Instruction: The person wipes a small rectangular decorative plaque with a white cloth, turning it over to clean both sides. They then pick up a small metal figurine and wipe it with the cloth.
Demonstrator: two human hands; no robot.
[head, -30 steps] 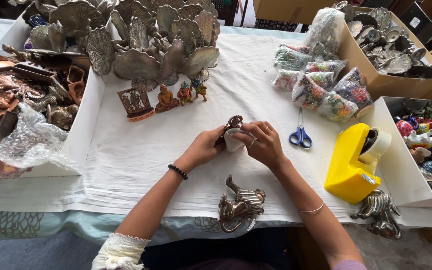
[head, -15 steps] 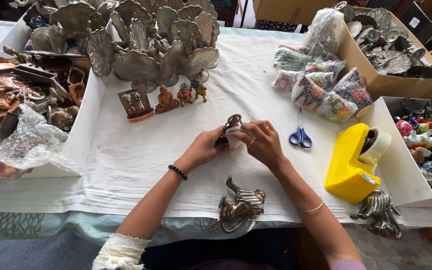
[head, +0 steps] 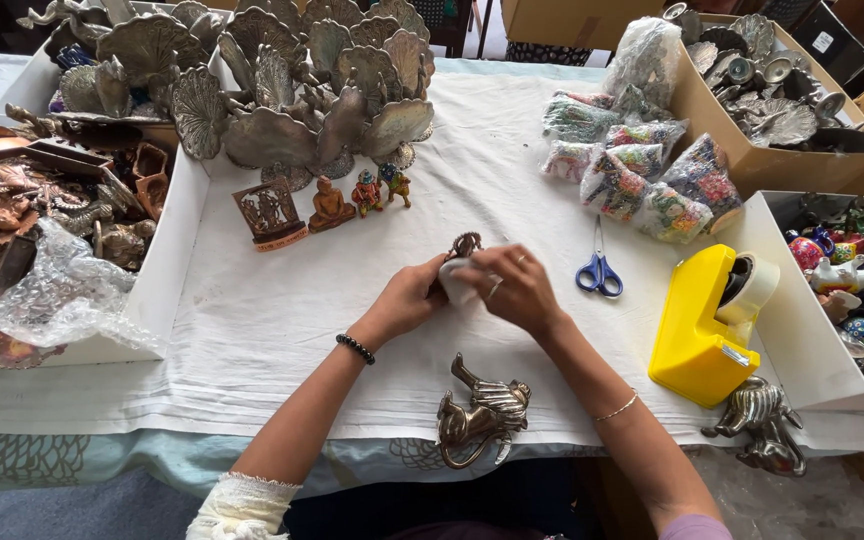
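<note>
Left hand [head: 407, 300]: gripping small metal figurine [head: 464, 246].
Right hand [head: 512, 288]: closed around its white wrapping [head: 456, 285].
Nearby: blue scissors [head: 599, 272].

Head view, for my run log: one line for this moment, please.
hands: left and right both hold figurine with white wrap | on cloth | scissors right

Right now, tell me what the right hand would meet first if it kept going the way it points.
The right hand points left and slightly away. It already touches the small dark metal figurine, half wrapped in white, that both hands hold; directly beyond is the left hand, though depth is uncertain.
</note>
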